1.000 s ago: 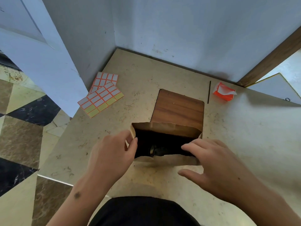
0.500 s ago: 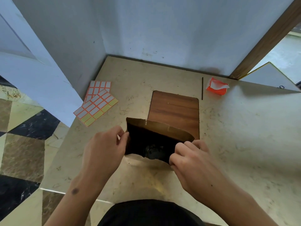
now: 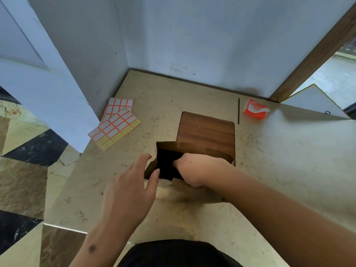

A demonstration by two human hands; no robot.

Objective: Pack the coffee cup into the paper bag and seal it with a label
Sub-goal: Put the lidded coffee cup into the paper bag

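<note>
Your right hand is reaching into the open mouth of the paper bag at the centre of the frame, fingers curled inside; whether they are gripping anything is hidden. Your left hand is hovering beside the bag's left edge, fingers spread. The label sheets are lying on the bench, upper left.

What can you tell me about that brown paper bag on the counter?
The paper bag is plain brown kraft paper, standing on the beige counter with its mouth open toward the camera and a dark interior. Its rim looks creased. The right hand reaches into the mouth; the left hand rests open at its left edge. The contents cannot be seen.
</note>
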